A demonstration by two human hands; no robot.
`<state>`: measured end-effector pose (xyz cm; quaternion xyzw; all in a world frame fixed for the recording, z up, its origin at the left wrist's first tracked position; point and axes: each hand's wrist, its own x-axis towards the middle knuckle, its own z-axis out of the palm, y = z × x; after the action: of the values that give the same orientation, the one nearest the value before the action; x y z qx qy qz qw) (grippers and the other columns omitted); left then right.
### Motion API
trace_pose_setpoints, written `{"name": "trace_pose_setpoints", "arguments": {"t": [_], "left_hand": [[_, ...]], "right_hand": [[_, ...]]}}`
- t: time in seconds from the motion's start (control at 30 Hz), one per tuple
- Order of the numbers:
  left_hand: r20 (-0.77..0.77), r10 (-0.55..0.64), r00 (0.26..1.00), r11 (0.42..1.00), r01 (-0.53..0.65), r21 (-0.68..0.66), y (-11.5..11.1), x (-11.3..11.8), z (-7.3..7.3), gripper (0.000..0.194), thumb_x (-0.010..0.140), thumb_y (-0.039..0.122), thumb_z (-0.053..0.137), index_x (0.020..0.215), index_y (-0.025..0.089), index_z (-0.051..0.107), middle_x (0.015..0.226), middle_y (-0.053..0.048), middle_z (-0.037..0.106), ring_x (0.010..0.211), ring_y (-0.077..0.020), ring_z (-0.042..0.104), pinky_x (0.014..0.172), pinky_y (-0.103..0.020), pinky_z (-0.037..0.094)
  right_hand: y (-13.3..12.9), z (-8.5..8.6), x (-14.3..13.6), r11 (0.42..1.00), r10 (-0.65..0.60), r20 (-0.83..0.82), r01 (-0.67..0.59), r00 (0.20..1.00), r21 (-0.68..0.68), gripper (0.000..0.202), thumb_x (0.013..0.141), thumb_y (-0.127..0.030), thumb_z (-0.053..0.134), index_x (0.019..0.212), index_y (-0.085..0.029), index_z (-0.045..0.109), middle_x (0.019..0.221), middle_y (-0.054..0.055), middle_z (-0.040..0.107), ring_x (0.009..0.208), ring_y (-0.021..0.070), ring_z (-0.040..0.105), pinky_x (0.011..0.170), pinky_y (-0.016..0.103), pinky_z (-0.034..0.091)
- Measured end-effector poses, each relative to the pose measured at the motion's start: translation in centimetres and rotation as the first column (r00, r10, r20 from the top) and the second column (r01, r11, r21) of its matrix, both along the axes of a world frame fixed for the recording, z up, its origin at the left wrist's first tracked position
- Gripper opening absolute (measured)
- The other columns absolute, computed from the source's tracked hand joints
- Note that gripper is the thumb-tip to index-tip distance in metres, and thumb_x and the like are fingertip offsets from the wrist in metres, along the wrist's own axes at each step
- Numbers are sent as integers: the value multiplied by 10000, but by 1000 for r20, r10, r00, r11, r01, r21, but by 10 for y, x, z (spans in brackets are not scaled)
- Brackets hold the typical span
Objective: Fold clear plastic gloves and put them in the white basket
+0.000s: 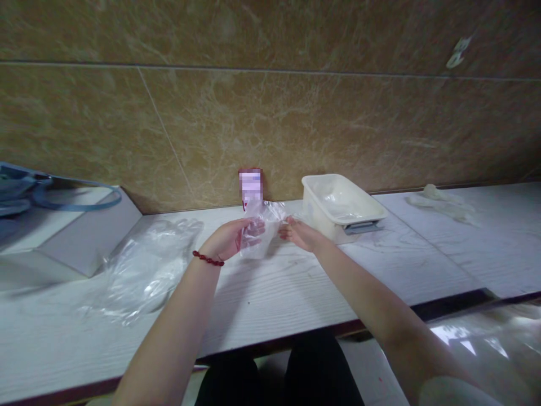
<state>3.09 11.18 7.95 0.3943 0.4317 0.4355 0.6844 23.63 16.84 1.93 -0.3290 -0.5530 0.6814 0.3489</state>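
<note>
Over the white wood-grain counter (pixel 279 293), a thin clear plastic bag (pixel 262 234) is stretched between my two hands. My left hand (pixel 232 235), with a red bead bracelet (pixel 208 259) at the wrist, grips its left side; the fingers show through the film. At its right edge, my right hand (pixel 298 232) holds the film with fingers bent together, thumb on top. What the bag contains, if anything, I cannot make out. Just behind it, a small card-like item (pixel 251 186) with a dark red edge leans on the wall, its face blurred.
Right of my hands stands a cream plastic bin (pixel 319 206) with a grey handle and clear film inside. A flat pile of clear plastic (pixel 143 265) lies left, beside a white box (pixel 84 237) with a blue strap (pixel 76 204). Crumpled whitish material (pixel 442 204) lies far right.
</note>
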Motion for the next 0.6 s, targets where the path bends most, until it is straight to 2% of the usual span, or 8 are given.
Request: {"name": "trace_pose_setpoints", "arguments": {"t": [0.03, 0.1, 0.17, 0.23, 0.33, 0.47, 0.6], "left_hand": [[83, -7, 997, 998, 12, -58, -1, -5, 3, 249, 787, 166, 436, 966, 94, 591, 963, -123, 631, 924, -205, 577, 794, -368, 461], [162, 0, 987, 990, 23, -141, -1, -14, -1, 243, 790, 136, 423, 951, 88, 598, 899, -113, 646, 851, -184, 603, 757, -334, 484], [173, 14, 985, 978, 23, -210, 0, -21, -13, 237, 794, 123, 415, 928, 79, 604, 826, -105, 656, 760, -164, 621, 720, -298, 498], [185, 25, 983, 965, 25, -263, 0, -26, -29, 236, 802, 125, 405, 925, 77, 601, 802, -102, 657, 732, -161, 625, 719, -301, 502], [230, 31, 973, 952, 41, -304, -4, -28, -46, 233, 807, 142, 415, 963, 82, 578, 869, -110, 651, 808, -183, 618, 777, -359, 488], [231, 3, 973, 957, 64, -282, -9, -24, -51, 266, 768, 84, 461, 1021, 81, 546, 948, -119, 631, 882, -185, 600, 800, -333, 485], [154, 3, 988, 969, 36, -244, -10, -21, -54, 364, 742, 24, 462, 1086, 131, 507, 925, -89, 636, 774, -139, 624, 671, -232, 519]], "right_hand": [[-2, 4, -3, 987, 91, -41, -96, 995, -126, 564, 739, -632, 359, 1044, -178, 495, 1044, 115, 566, 945, 180, 541, 833, 363, 403], [-6, 9, -8, 922, 224, -106, -246, 969, -300, 511, 771, -597, 344, 944, -157, 539, 954, 108, 606, 860, 171, 581, 761, 338, 450], [-10, 9, -13, 889, 251, -129, -282, 959, -361, 366, 789, -484, 444, 896, -151, 553, 904, 84, 624, 825, 153, 599, 710, 290, 474], [-14, 4, -15, 893, 254, -100, -273, 962, -358, 226, 753, -330, 568, 892, -152, 564, 901, 60, 630, 795, 135, 611, 665, 236, 485], [-18, -4, -16, 908, 232, -7, -219, 973, -358, 205, 715, -220, 619, 904, -153, 575, 886, 44, 636, 712, 109, 622, 556, 169, 483], [-18, -8, -12, 911, 175, 57, -140, 983, -387, 180, 753, -223, 577, 914, -143, 570, 790, 43, 650, 633, 95, 620, 485, 140, 471], [-18, -5, -10, 925, 139, 52, -111, 989, -362, 215, 771, -211, 550, 982, -169, 541, 719, 26, 650, 570, 82, 607, 409, 116, 433]]}}
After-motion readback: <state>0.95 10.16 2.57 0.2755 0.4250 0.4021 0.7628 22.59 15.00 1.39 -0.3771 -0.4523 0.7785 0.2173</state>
